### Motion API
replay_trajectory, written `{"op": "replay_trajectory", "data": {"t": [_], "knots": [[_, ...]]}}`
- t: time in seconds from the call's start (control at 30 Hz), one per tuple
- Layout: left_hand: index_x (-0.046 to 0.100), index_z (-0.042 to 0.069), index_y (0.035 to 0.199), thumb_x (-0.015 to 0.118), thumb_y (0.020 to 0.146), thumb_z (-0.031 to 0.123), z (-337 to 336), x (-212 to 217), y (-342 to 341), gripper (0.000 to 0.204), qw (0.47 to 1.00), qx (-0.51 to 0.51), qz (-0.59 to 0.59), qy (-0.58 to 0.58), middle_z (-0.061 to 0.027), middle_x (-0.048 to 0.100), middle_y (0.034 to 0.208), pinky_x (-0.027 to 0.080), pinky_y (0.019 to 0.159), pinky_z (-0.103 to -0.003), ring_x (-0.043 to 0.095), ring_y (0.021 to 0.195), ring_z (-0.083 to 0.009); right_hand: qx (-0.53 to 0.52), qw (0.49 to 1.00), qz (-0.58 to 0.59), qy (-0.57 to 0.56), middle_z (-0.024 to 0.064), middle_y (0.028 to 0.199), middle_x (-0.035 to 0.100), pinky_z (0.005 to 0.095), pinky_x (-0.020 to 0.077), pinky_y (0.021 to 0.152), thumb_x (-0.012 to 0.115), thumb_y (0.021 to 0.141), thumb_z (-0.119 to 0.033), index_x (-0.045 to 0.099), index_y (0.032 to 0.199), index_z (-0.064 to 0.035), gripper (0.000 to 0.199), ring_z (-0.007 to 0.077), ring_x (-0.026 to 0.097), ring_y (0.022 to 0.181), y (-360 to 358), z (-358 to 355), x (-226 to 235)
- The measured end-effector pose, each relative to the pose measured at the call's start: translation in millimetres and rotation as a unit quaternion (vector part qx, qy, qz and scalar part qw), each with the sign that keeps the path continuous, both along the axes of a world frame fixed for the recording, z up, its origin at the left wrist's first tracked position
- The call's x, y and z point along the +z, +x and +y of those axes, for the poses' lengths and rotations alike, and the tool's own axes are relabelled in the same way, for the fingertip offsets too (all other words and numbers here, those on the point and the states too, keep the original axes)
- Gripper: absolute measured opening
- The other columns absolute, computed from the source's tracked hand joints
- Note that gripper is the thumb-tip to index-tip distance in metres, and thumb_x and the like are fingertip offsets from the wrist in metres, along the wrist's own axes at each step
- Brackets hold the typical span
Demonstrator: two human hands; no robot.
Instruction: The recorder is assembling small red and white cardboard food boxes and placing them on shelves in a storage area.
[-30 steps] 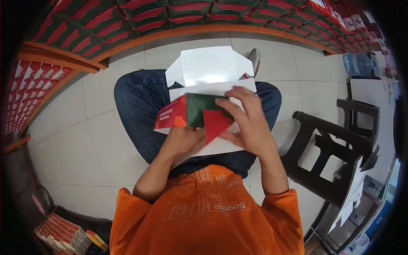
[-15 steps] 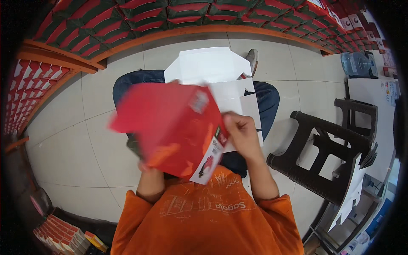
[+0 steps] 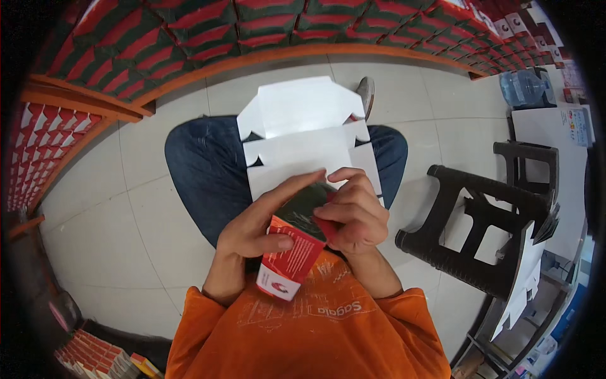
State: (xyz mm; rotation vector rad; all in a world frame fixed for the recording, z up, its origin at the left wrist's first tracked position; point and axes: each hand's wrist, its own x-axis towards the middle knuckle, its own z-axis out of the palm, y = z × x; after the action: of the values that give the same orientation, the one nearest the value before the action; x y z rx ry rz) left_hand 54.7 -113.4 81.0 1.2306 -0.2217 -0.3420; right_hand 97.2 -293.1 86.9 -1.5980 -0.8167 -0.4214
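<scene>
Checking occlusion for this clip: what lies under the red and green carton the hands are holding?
Under the red and green carton, held by the left hand and right hand, lies a flat white carton blank across the lap. The blank's near edge is covered by hands and carton.

This looks like a packing workshop or storeroom. Stacks of identical red-and-green boxes (image 3: 208, 38) line the far wall in long rows on an orange shelf edge (image 3: 303, 54), with more stacks at the left (image 3: 38, 145) and lower left corner (image 3: 95, 357). The floor is pale tile (image 3: 101, 227); black plastic stools (image 3: 486, 215) and a water jug (image 3: 524, 87) stand at the right.
</scene>
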Motion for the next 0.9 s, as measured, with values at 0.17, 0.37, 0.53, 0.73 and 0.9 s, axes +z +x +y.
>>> {"op": "replay_trajectory", "data": {"t": [0.17, 0.37, 0.53, 0.73, 0.9], "knots": [[0.030, 0.001, 0.146, 0.059, 0.077, 0.052, 1.7, -46.1, 20.7, 0.090, 0.919, 0.090, 0.011, -0.385, -0.0209, 0.041, 0.142, 0.035, 0.108, -0.043, 0.043, 0.131, -0.0300, 0.006, 0.952, 0.299, -0.065, 0.0159, 0.113, 0.051, 0.0367, 0.0403, 0.096, 0.066, 0.087, -0.012, 0.045, 0.122, 0.0021, 0.043, 0.0275, 0.051, 0.104, -4.8, -0.4, 17.5], [0.029, 0.003, 0.144, 0.055, 0.094, 0.044, -87.3, -112.2, 73.2, 0.070, 0.945, 0.321, -0.046, -0.033, -0.0120, 0.045, 0.134, 0.051, 0.086, -0.038, 0.054, 0.111, -0.0260, 0.014, 0.902, 0.361, 0.235, 0.0138, 0.117, 0.057, 0.0338, 0.0530, 0.082, 0.053, 0.095, -0.024, 0.038, 0.135, -0.0016, 0.048, 0.0217, 0.061, 0.103, 60.7, -5.3, 73.5], [0.036, -0.004, 0.135, 0.078, 0.077, 0.036, -188.9, -101.1, 51.9, 0.082, 0.888, 0.250, -0.106, 0.372, -0.0245, 0.046, 0.118, 0.046, 0.089, -0.043, 0.049, 0.105, -0.0329, -0.112, 0.948, 0.297, -0.027, 0.0139, 0.102, 0.064, 0.0316, 0.0544, 0.064, 0.051, 0.094, -0.054, 0.053, 0.121, 0.0060, 0.066, 0.0192, 0.066, 0.082, 235.7, 62.2, 128.6], [0.041, -0.004, 0.129, 0.075, 0.080, 0.034, -131.3, -124.1, 58.7, 0.070, 0.946, 0.195, 0.013, 0.258, -0.0151, 0.055, 0.101, 0.052, 0.068, -0.035, 0.061, 0.080, -0.0241, -0.263, 0.948, 0.050, -0.173, 0.0247, 0.099, 0.066, 0.0437, 0.0464, 0.087, 0.050, 0.093, -0.050, 0.061, 0.107, 0.0059, 0.059, 0.0387, 0.062, 0.099, 267.3, 88.2, 117.3], [0.058, 0.000, 0.100, 0.061, 0.091, 0.037, -95.3, -138.4, 44.1, 0.038, 0.964, 0.089, 0.237, 0.078, -0.0061, 0.054, 0.069, 0.047, 0.049, -0.036, 0.055, 0.053, -0.0192, -0.172, 0.972, 0.146, -0.069, 0.0054, 0.062, 0.054, 0.0265, 0.0389, 0.055, 0.060, 0.093, -0.021, 0.060, 0.086, 0.0007, 0.023, 0.0100, 0.047, 0.058, 140.2, -5.4, 41.7]]}}
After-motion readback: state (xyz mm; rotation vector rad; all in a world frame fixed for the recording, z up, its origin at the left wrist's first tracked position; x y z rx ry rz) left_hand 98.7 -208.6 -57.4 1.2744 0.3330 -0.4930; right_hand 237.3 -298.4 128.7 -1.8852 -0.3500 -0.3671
